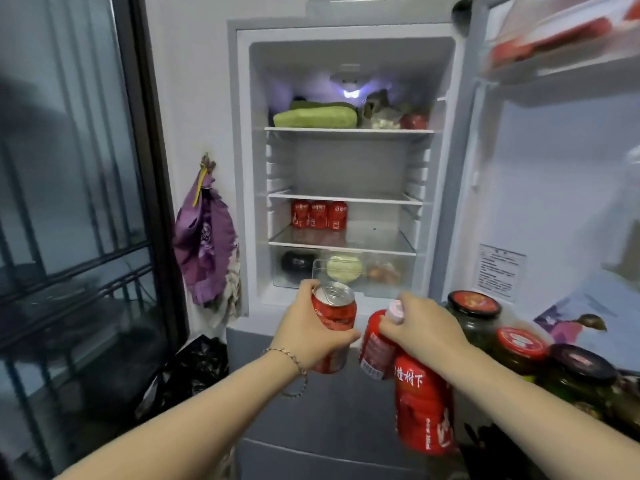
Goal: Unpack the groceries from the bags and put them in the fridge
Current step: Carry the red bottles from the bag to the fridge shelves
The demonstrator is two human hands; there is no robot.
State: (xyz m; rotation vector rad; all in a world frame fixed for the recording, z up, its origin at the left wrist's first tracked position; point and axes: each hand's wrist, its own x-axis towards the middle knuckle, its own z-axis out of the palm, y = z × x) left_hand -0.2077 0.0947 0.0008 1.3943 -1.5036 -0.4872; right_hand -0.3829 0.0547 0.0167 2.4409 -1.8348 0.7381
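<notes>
- Three red drinks are in hand, all held up in front of the open fridge [349,168]. The red can [334,323] is in the left hand [308,332]; a short red bottle [377,344] and a tall red bottle [424,407] hang from the right hand [426,327].
- Left hand: fingers wrapped round the can's side, looks secure.
- Right hand: fingers pinched over both tops, w/ a pink cap [396,311] poking out. Can't tell which bottle it belongs to.
- Right grip is prob the weak one: two items on one pinch, and the tall one is blurred. Don't rush that side.
- Best target IMO is the lower shelf [343,242], w/ a row of three cans [318,214] at back-left and room to their right. Set the can in first, upright beside the row; the freed left hand can then take one bottle.
- Tall bottle may not stand there, can't judge. The gap above the middle shelf [346,199] looks taller.
- Jars [474,306] in the door rack sit just beside the right wrist, so keep the arm off them.
</notes>
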